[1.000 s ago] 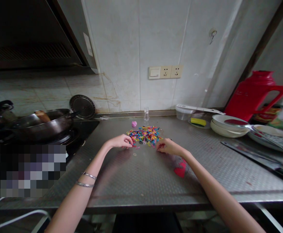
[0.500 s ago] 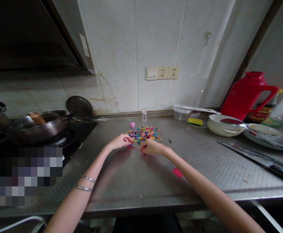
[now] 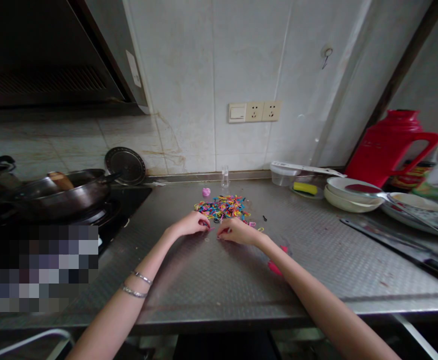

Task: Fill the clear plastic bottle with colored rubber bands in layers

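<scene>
A loose pile of small colourful bands or clips (image 3: 226,205) lies on the metal counter (image 3: 204,290). At its front left edge is my left hand (image 3: 196,224), fingers bent together around something small and reddish that I cannot make out. Just right of it, my right hand (image 3: 234,231) is closed in a pinch low over the counter; what it holds is too small to name. The two hands are close but apart. Behind the pile stand a small clear bottle (image 3: 225,177) and a pink object (image 3: 206,192). A bright pink item (image 3: 275,267) lies beside my right forearm.
On the left, a pan (image 3: 69,192) sits on the black stove (image 3: 140,197). At right are stacked bowls (image 3: 350,199), a yellow sponge (image 3: 305,188), a plastic tub (image 3: 283,176), a long knife (image 3: 387,245) and a red thermos (image 3: 387,147).
My left hand has moved slightly down and to the right, nearer my right hand. My right hand has barely moved. The whole view has shifted a little.
</scene>
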